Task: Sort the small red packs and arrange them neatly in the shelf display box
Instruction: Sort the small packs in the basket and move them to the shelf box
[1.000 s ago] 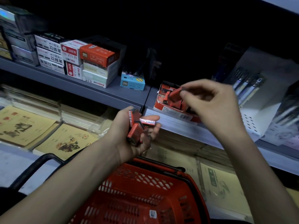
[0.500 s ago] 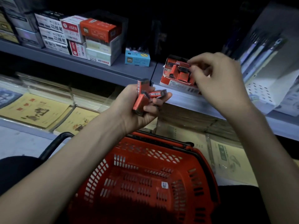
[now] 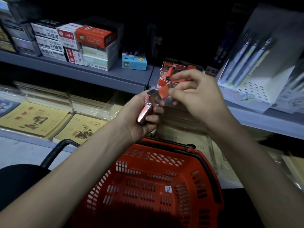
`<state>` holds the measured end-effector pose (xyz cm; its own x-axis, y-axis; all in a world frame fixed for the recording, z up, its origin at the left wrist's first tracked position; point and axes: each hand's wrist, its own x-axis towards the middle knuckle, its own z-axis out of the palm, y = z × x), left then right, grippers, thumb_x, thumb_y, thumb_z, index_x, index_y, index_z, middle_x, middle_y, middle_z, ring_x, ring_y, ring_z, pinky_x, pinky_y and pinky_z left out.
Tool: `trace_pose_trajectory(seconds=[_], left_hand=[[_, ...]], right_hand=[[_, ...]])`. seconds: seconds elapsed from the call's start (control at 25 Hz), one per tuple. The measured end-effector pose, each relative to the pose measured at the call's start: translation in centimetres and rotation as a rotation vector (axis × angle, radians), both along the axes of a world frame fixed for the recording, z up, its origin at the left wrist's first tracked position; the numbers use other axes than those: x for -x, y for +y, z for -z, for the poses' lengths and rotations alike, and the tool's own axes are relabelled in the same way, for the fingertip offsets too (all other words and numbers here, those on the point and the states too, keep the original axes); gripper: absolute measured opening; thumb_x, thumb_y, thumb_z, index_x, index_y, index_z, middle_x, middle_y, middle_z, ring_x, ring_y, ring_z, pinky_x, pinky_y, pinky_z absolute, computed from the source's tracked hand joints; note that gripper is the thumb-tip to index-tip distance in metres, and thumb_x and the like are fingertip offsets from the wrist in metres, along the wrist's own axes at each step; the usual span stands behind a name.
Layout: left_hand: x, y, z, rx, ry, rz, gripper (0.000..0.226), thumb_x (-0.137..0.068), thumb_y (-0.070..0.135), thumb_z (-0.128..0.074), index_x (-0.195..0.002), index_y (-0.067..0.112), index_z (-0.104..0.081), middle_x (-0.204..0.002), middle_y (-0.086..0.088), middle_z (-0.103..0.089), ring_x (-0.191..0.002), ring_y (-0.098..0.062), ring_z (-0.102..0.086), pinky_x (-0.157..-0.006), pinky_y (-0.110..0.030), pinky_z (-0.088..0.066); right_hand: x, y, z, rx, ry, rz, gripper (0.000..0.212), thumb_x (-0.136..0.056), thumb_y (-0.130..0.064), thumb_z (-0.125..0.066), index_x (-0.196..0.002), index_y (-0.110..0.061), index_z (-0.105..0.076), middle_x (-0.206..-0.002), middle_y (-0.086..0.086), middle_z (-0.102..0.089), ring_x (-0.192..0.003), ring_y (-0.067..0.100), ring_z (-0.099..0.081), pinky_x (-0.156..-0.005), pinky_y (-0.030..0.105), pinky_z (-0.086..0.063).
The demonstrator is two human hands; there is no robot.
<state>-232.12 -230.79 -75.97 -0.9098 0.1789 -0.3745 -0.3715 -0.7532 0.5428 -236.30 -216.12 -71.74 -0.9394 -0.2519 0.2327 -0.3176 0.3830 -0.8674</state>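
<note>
the display box (image 3: 162, 74) behind the right hand (image 3: 199, 97) holds red packs. the right grip pinches one red pack (image 3: 163, 92); the left hand (image 3: 141, 116) clasps several packs (image 3: 144, 111). the basket (image 3: 148, 186) below carries a tag "19".

**Red packs, some in hand, some in the box**

The display box (image 3: 164, 76) is red cardboard, open at the top, standing on the grey shelf edge. Several small red packs (image 3: 177, 67) lie in it at mixed angles, not lined up. A few more packs (image 3: 145, 109) with silvery ends sit bunched and tilted in the left hand, below the box. One red pack (image 3: 163, 92) is pinched in the right fingers, just beside that bunch.
</note>
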Motion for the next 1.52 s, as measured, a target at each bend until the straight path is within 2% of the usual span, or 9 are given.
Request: trace_pose_trajectory(seconds=[0.2,0.36,0.44,0.64,0.76,0.92,1.2,1.4,1.52], left_hand=[[-0.4,-0.8,0.3,-0.072,-0.17,-0.106,0.04,-0.1,0.031,-0.045,-0.107,-0.003,-0.065,-0.075,-0.013,-0.057,-0.049,-0.01,-0.048,-0.032,-0.014,-0.032],[-0.4,-0.9,0.7,-0.095,-0.254,-0.153,0.03,-0.098,0.026,-0.044,-0.105,0.002,-0.059,-0.077,-0.01,-0.05,-0.05,-0.011,-0.047,-0.034,-0.012,-0.033],[-0.3,-0.8,0.6,-0.093,-0.21,-0.127,0.017,-0.096,0.017,-0.045,-0.093,0.006,-0.056,-0.075,-0.006,-0.046,-0.047,-0.009,-0.046,-0.034,-0.012,-0.031],[-0.5,-0.1,-0.3,0.006,-0.008,-0.089,0.011,-0.099,0.006,-0.054,-0.09,0.012,-0.05,-0.068,-0.001,-0.052,-0.047,-0.002,-0.04,-0.032,-0.01,-0.023],[-0.6,0.2,-0.6,0.081,0.119,-0.122,0.002,-0.099,0.008,-0.057,-0.098,0.008,-0.058,-0.075,-0.003,-0.057,-0.046,-0.002,-0.042,-0.032,-0.011,-0.026],[-0.4,0.2,-0.4,0.169,0.137,-0.177,0.008,-0.1,0.015,-0.061,-0.098,0.008,-0.064,-0.068,-0.003,-0.054,-0.046,-0.002,-0.045,-0.032,-0.013,-0.029],[-0.3,-1.7,0.7,-0.231,-0.306,-0.265,0.023,-0.098,0.022,-0.046,-0.103,0.003,-0.057,-0.081,-0.016,-0.054,-0.06,-0.019,-0.053,-0.044,-0.019,-0.048],[-0.5,-2.0,0.2,-0.269,-0.272,-0.274,0.024,-0.086,0.008,-0.047,-0.108,0.002,-0.053,-0.103,-0.025,-0.049,-0.08,-0.033,-0.055,-0.073,-0.038,-0.056],[-0.8,-2.4,-0.6,-0.237,-0.179,-0.242,0.046,-0.076,-0.005,-0.04,-0.119,0.003,-0.052,-0.117,-0.027,-0.044,-0.091,-0.036,-0.053,-0.074,-0.043,-0.059]], right_hand=[[1.8,1.6,-1.4,-0.19,0.51,0.24,0.015,-0.089,-0.01,-0.074,-0.101,-0.018,-0.074,-0.093,-0.003,-0.069,-0.075,0.007,-0.066,-0.075,0.021,-0.057],[2.5,1.8,0.1,-0.618,0.663,0.123,0.015,-0.092,-0.01,-0.071,-0.104,-0.015,-0.078,-0.102,0.0,-0.073,-0.099,0.021,-0.065,-0.089,0.036,-0.054],[2.6,2.0,0.3,-0.718,0.673,0.124,0.018,-0.094,-0.009,-0.066,-0.105,-0.016,-0.079,-0.103,-0.001,-0.075,-0.106,0.025,-0.059,-0.09,0.033,-0.047],[0.2,1.3,-0.4,-0.385,0.524,0.157,0.017,-0.096,-0.018,-0.064,-0.101,-0.025,-0.079,-0.087,-0.014,-0.07,-0.082,0.008,-0.062,-0.071,0.017,-0.044],[-1.8,-0.3,-0.4,-0.235,0.151,0.005,0.016,-0.097,-0.037,-0.065,-0.093,-0.028,-0.077,-0.07,-0.006,-0.072,-0.065,0.006,-0.067,-0.063,0.03,-0.054],[-2.1,-0.6,-0.4,-0.116,-0.123,-0.085,0.009,-0.097,-0.03,-0.067,-0.101,-0.024,-0.073,-0.063,0.008,-0.073,-0.055,0.024,-0.067,-0.059,0.035,-0.054],[2.0,0.3,-2.4,-0.1,0.235,0.213,0.013,-0.089,-0.014,-0.074,-0.101,-0.02,-0.073,-0.076,-0.004,-0.073,-0.068,0.009,-0.072,-0.072,0.033,-0.062],[6.1,-0.2,-3.1,-0.294,0.515,0.297,0.021,-0.09,-0.011,-0.071,-0.109,-0.019,-0.072,-0.091,-0.006,-0.072,-0.082,0.008,-0.069,-0.084,0.031,-0.06],[8.6,-1.3,-2.8,-0.392,0.566,0.267,0.019,-0.086,-0.01,-0.074,-0.101,-0.022,-0.075,-0.095,-0.002,-0.073,-0.087,0.014,-0.071,-0.086,0.036,-0.059]])
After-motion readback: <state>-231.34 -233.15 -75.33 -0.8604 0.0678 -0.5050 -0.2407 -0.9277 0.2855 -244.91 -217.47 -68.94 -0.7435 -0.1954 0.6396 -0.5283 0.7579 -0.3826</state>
